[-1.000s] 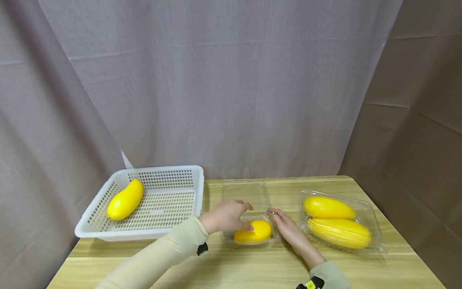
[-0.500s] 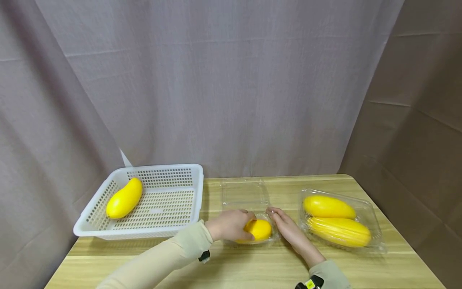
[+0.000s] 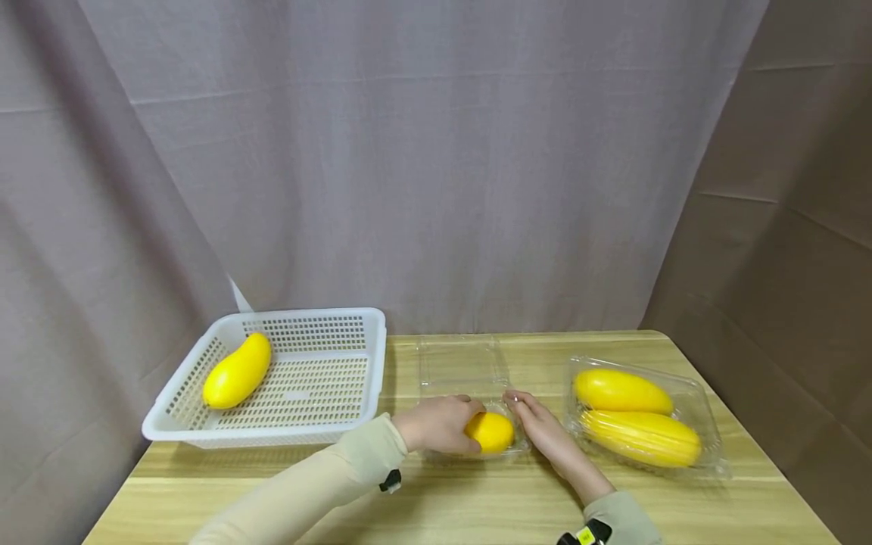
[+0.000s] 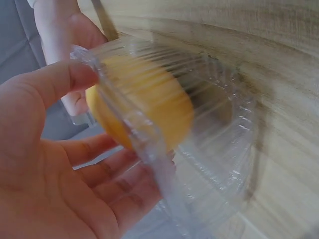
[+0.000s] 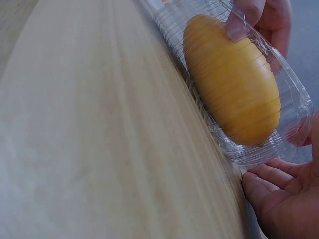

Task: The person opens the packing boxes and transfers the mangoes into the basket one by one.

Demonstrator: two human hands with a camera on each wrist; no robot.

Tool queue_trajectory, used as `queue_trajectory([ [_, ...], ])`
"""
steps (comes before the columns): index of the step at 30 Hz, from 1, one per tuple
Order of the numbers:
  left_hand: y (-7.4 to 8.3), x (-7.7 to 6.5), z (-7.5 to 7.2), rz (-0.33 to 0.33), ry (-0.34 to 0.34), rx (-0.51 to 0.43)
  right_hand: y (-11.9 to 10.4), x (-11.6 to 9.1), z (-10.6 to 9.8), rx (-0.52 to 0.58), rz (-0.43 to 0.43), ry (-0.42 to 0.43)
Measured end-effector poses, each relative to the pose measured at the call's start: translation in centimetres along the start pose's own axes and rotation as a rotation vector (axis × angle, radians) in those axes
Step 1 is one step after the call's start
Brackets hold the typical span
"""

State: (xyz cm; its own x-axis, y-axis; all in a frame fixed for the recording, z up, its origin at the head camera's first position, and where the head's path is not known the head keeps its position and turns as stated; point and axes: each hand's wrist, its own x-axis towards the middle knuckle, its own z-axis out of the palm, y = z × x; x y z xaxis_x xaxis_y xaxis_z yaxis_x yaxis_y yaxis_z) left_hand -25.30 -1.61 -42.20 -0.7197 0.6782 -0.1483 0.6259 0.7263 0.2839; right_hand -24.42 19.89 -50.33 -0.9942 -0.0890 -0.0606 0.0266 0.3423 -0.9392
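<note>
In the head view, my left hand (image 3: 439,425) grips a yellow mango (image 3: 493,433) lying in an open clear plastic clamshell box (image 3: 463,363), whose lid lies back toward the curtain. Its thumb (image 5: 238,27) shows against the mango in the right wrist view, and the left wrist view shows the hand's fingers (image 4: 119,184) spread along the other side. My right hand (image 3: 541,431) holds the box's right end at the rim. In the right wrist view, that hand's fingers (image 5: 279,174) lie against the end wall; part of their hold is hidden by the plastic.
A white perforated basket (image 3: 272,437) with one yellow mango (image 3: 237,372) stands on the left of the wooden table (image 3: 477,499). To the right is another clear box (image 3: 708,424) with two yellow mangoes (image 3: 640,437). A grey curtain (image 3: 443,189) hangs behind.
My left hand has come down from above the mango and wrapped round its left end. The right hand stays at the box's right rim.
</note>
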Motion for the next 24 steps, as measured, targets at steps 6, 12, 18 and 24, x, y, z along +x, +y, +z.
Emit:
queue_trajectory([
  [6, -0.4, 1.0, 0.7, -0.04, 0.004, 0.003, -0.1, -0.1, 0.0, 0.008, 0.0, -0.007],
  [12, -0.9, 1.9, 1.4, -0.042, 0.014, 0.009, 0.1, 0.2, 0.1, 0.021, -0.007, 0.009],
  [18, -1.2, 2.2, 1.8, -0.029, 0.022, 0.002, 0.1, 0.1, 0.1, 0.035, -0.016, -0.007],
  [24, -1.4, 2.2, 1.9, -0.016, 0.028, 0.002, 0.1, 0.1, 0.0, 0.037, -0.015, -0.016],
])
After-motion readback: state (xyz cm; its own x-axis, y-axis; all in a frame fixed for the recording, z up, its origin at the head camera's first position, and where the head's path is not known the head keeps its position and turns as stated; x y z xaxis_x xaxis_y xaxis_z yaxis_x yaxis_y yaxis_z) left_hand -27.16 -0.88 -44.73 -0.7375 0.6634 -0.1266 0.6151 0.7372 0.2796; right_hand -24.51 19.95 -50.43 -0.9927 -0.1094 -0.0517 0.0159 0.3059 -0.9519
